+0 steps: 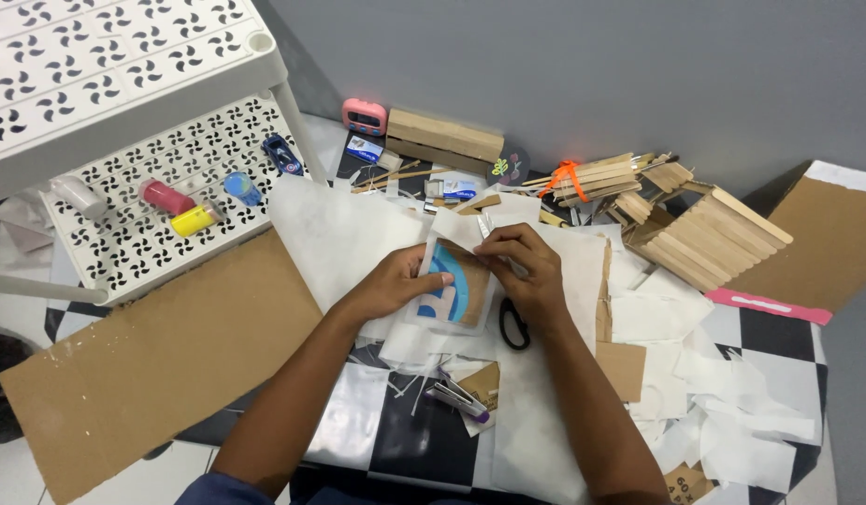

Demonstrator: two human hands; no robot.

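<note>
Blue-and-brown flat cardboard cutout (454, 293), probably light and bendable, best held by its edges, lies beside black-handled scissors (514, 324); left hand (396, 282) presses it flat, right hand (526, 266) pinches its top edge.

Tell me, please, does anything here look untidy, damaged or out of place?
Yes. Torn white paper scraps lie scattered over the checkered table, right of both hands. The black-handled scissors lie half hidden under the right hand. Nothing looks spilled.
</note>
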